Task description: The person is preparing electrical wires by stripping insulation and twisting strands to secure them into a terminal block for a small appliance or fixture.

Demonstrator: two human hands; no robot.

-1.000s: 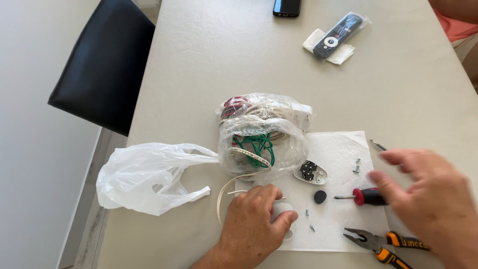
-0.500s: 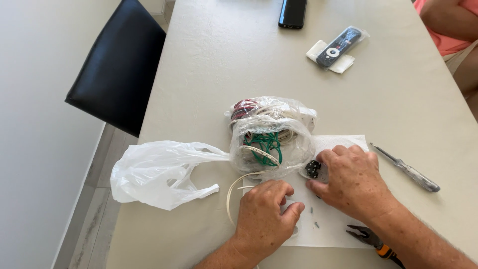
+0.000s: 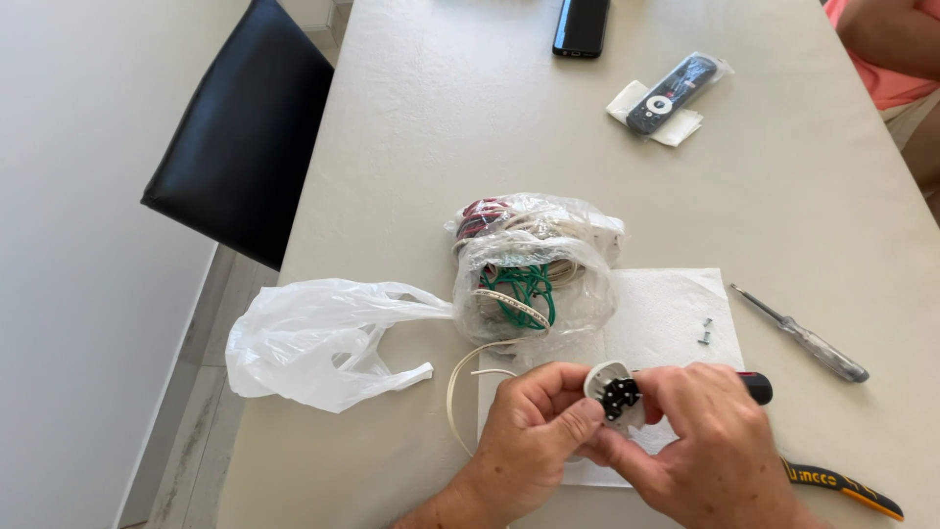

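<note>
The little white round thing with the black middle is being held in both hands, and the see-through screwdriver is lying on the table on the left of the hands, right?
Not quite. The head view shows the clear-handled screwdriver lying on the table to the right of the hands, not the left. The rest is right: the left hand and right hand both hold the white round part.

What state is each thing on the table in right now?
white plug part: held up between both hands, inner black side showing
left hand: gripping the plug part
right hand: gripping the plug part and a dark-handled tool
clear bag of wires: bunched, lying on table
white plastic bag: crumpled, lying flat
clear-handled screwdriver: lying loose
pliers: lying loose
</note>
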